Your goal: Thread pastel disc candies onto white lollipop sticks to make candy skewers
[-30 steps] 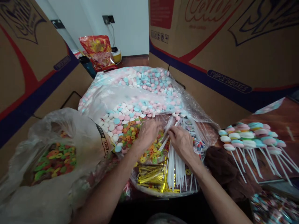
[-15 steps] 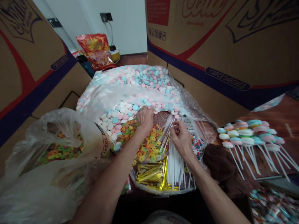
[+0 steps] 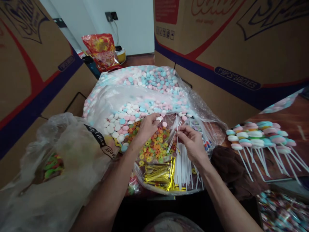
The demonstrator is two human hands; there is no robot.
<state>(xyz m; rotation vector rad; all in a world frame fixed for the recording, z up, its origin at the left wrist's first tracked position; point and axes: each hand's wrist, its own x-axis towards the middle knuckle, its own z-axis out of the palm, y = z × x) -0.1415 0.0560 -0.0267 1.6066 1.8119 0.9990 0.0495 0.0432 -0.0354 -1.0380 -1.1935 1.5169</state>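
My left hand [image 3: 147, 128] pinches a white round candy [image 3: 159, 119] at its fingertips. My right hand [image 3: 190, 140] is closed on a thin white lollipop stick [image 3: 177, 124] that points upward. Below and between the hands lie ring-shaped gummies [image 3: 154, 148] in orange, yellow and green. Beyond them spreads a big clear bag of pink, blue and white candies [image 3: 130, 112]. White sticks [image 3: 182, 170] lie in a bundle under my right hand, beside gold twist ties [image 3: 156, 174].
At the right, finished candy skewers [image 3: 259, 137] lie on the table beside a dark brown cloth [image 3: 229, 170]. A plastic bag [image 3: 79, 154] stands at the left. Large cardboard boxes [image 3: 205, 64] flank both sides. A red snack bag [image 3: 101, 53] is at the back. Wrapped sweets [image 3: 285, 209] fill the lower right corner.
My left hand has lifted back from the candy pile with a white candy in its fingers. My right hand now holds a single stick upright. The view has shifted slightly.
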